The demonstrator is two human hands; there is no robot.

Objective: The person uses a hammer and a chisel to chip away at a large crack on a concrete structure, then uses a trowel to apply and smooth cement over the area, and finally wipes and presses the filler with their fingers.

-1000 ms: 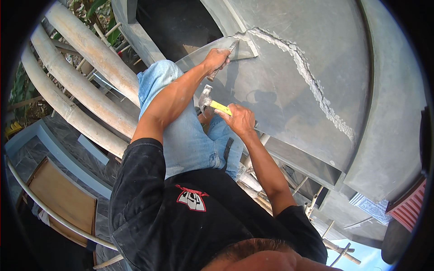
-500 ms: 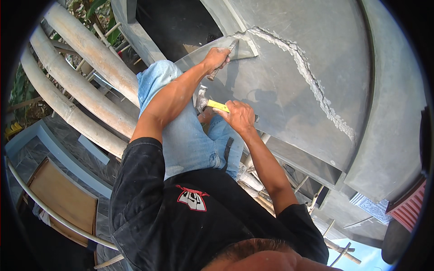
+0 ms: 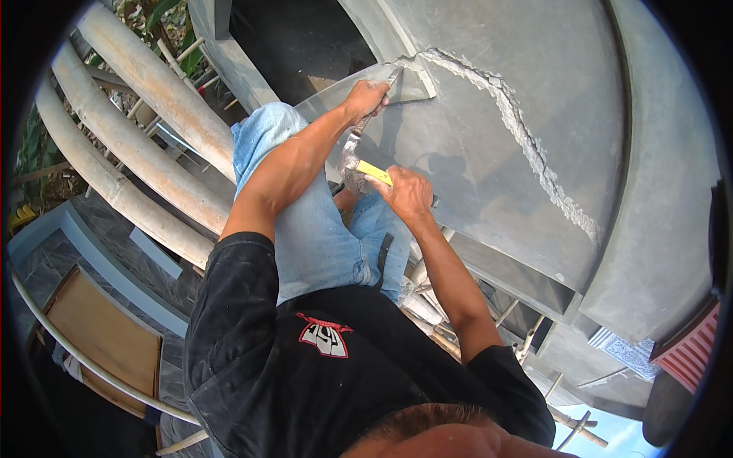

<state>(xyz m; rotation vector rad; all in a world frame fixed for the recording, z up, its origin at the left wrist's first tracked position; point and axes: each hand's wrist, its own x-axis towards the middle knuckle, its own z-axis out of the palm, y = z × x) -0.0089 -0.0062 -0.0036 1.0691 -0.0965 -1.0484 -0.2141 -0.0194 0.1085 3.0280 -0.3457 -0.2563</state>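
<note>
Chisel (image 3: 393, 76), tip near one end of the rough groove (image 3: 522, 128), is clasped by the fingers of the left hand (image 3: 366, 99), seemingly for steadiness; hammer (image 3: 375, 173), head at chisel's butt, by the right hand's (image 3: 410, 191)

Surroundings: poles (image 3: 160, 90) & leaves (image 3: 159, 11) upper L, tiles (image 3: 114, 237) lower L, sky (image 3: 628, 438) low R.
Three thick pale poles run side by side, thin sticks (image 3: 172, 60) behind. Grey tiles carry a curved blue band (image 3: 114, 276) and, nr it, a short blue strip (image 3: 156, 253). Brown board (image 3: 107, 328) lower L w/ a thin pale rail (image 3: 84, 361) bending across it. Far R: red striped panel (image 3: 689, 349) beside a blue-and-white patterned piece (image 3: 624, 351), poss. tile or cloth, hard to tell nr the rim. Crossed sticks (image 3: 578, 426) vs. blue sky.
</note>
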